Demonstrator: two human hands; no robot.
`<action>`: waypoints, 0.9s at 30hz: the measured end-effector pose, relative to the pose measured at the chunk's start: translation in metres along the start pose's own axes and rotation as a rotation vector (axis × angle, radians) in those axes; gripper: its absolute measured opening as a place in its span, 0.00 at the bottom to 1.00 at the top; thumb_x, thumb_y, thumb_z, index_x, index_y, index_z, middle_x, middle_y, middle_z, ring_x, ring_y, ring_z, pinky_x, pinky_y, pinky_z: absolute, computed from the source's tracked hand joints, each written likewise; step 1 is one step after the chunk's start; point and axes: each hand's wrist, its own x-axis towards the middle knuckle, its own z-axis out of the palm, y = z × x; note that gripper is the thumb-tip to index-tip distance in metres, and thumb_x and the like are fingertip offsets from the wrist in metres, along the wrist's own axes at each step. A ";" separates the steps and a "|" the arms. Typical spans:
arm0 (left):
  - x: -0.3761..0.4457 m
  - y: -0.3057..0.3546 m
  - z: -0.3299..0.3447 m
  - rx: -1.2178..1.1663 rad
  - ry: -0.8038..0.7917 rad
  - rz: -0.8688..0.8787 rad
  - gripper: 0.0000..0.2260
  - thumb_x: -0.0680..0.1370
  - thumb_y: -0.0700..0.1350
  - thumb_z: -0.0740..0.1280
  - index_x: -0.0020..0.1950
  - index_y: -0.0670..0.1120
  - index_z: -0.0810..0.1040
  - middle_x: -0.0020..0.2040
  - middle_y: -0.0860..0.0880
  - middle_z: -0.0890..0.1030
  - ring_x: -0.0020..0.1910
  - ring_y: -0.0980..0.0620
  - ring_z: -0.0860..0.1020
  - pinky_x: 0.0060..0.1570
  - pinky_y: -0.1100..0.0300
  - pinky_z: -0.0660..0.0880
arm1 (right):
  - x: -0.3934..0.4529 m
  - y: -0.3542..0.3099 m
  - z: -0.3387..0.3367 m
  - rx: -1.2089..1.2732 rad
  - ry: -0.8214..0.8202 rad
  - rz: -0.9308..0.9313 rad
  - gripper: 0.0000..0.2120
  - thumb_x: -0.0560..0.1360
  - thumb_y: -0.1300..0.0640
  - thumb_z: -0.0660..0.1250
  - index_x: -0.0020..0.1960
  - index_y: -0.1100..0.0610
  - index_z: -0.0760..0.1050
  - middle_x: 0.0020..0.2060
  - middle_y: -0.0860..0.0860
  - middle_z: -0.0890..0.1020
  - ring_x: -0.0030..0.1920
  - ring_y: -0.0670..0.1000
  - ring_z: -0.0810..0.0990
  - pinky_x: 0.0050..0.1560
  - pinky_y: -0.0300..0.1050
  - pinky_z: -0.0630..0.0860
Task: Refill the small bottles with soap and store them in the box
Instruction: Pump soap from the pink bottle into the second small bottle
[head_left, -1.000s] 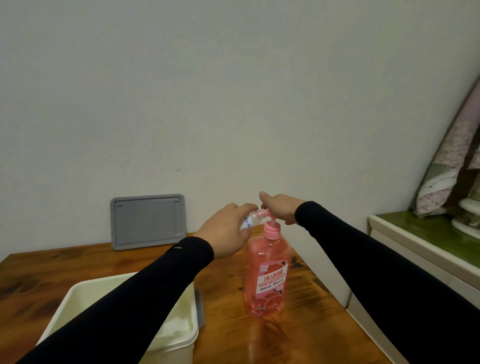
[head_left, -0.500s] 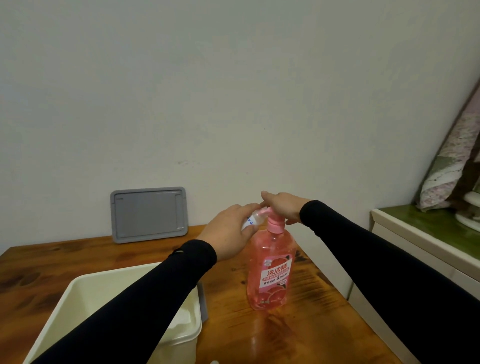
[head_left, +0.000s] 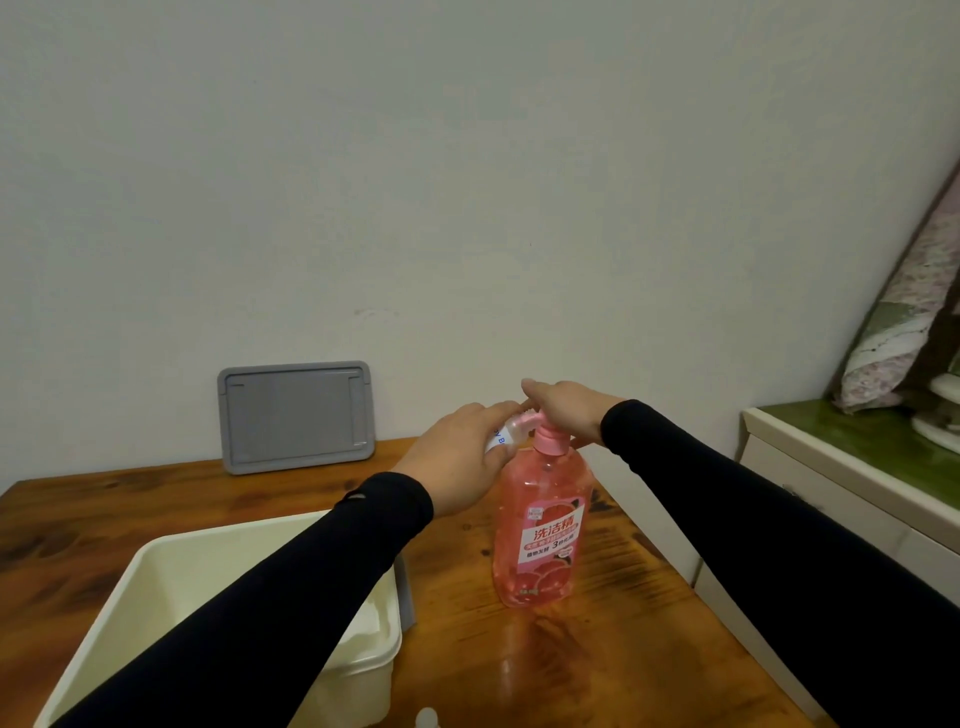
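A tall pink soap bottle (head_left: 540, 525) with a pump stands on the wooden table (head_left: 571, 654). My left hand (head_left: 460, 460) grips a small clear bottle (head_left: 504, 434) with blue print, tilted, its mouth at the pump's spout. My right hand (head_left: 563, 410) lies palm-down on the pink pump head (head_left: 548, 439), fingers extended over it. A cream box (head_left: 171, 571) sits at the lower left under my left forearm; most of its inside is hidden by the sleeve.
A grey lid (head_left: 296, 415) leans against the wall at the back of the table. A small white cap (head_left: 427, 718) shows at the bottom edge. A white cabinet with a green top (head_left: 852, 457) stands to the right, bedding above it.
The view has tilted a little, so the box and table sit slightly higher in the frame. Both hands stay at the pump; my right hand rests a bit lower on its head.
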 end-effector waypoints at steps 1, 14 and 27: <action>0.000 0.001 -0.001 -0.002 -0.004 0.000 0.21 0.82 0.51 0.58 0.75 0.54 0.60 0.64 0.49 0.74 0.61 0.51 0.72 0.58 0.61 0.67 | -0.001 -0.001 -0.001 0.004 -0.005 -0.005 0.26 0.82 0.44 0.45 0.67 0.58 0.71 0.61 0.59 0.77 0.58 0.58 0.76 0.61 0.53 0.72; 0.000 -0.001 0.000 -0.021 -0.007 0.004 0.21 0.82 0.51 0.58 0.75 0.55 0.60 0.64 0.49 0.74 0.60 0.51 0.73 0.56 0.61 0.68 | 0.000 0.001 0.000 0.058 -0.005 -0.066 0.24 0.82 0.46 0.47 0.65 0.60 0.73 0.54 0.56 0.78 0.52 0.56 0.76 0.54 0.47 0.71; 0.004 0.003 -0.009 -0.011 0.005 0.011 0.23 0.82 0.50 0.58 0.76 0.55 0.58 0.65 0.48 0.74 0.61 0.49 0.73 0.57 0.61 0.66 | -0.004 -0.009 -0.012 0.089 -0.021 -0.083 0.27 0.82 0.42 0.44 0.68 0.55 0.71 0.46 0.49 0.76 0.51 0.51 0.73 0.62 0.49 0.69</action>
